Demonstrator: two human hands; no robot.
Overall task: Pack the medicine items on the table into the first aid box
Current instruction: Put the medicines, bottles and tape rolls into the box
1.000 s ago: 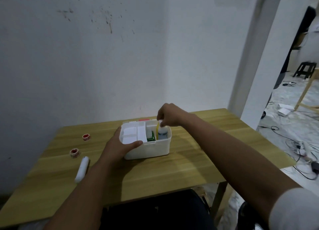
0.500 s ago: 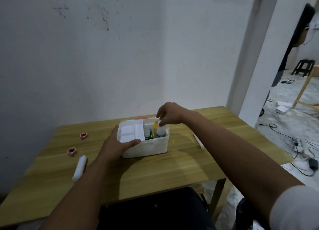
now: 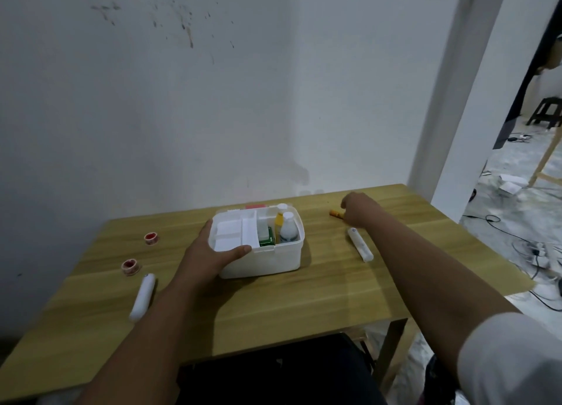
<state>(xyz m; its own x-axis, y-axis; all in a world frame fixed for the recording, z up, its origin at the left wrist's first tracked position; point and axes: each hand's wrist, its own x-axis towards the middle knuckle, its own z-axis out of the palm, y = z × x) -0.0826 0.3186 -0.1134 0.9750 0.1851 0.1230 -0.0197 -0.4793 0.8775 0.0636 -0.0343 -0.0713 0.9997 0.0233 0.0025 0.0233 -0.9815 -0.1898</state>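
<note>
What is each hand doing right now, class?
Left hand: open, gripping the box rim.
Right hand: by the orange tube; grip cannot be told.

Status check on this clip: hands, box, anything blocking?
Left hand grips box rim. Right hand at orange tube, grip unclear. Four items unpacked. Nothing blocking.

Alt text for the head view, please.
A person's left hand steadies an open white first aid box holding bottles, while the right hand reaches a small orange item on the wooden table.
</note>
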